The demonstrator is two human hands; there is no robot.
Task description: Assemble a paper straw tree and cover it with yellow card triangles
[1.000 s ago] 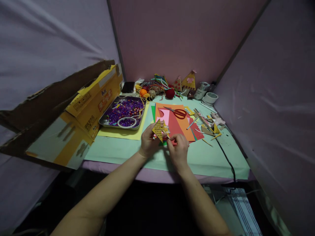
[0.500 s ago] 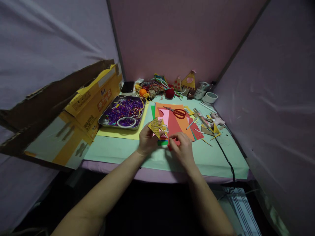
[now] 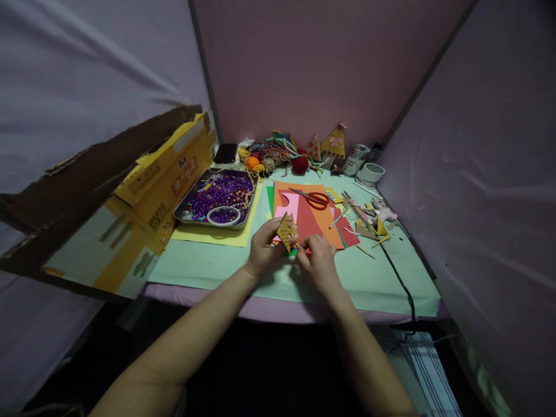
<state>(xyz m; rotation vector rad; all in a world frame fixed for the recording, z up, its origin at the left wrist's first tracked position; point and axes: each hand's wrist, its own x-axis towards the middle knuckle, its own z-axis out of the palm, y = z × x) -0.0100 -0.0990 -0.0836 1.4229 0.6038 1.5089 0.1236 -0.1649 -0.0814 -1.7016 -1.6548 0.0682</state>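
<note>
My left hand grips a small yellow patterned cardboard triangle and holds it upright just above the stack of coloured paper sheets. My right hand is closed in a pinch right beside the triangle's lower edge, its fingertips touching the piece; what it pinches is too small to make out. Both hands hover over the near part of the light green mat.
A metal tray of purple beads with a small round dish sits left of the papers on a yellow sheet. Red scissors lie on the orange paper. An open yellow carton stands at left. Yarn balls, paper triangles and cups line the back. A black cable runs at right.
The left hand has turned the yellow triangle edge-on and brought it slightly right, toward the right hand. The right hand has closed in on the piece's lower edge.
</note>
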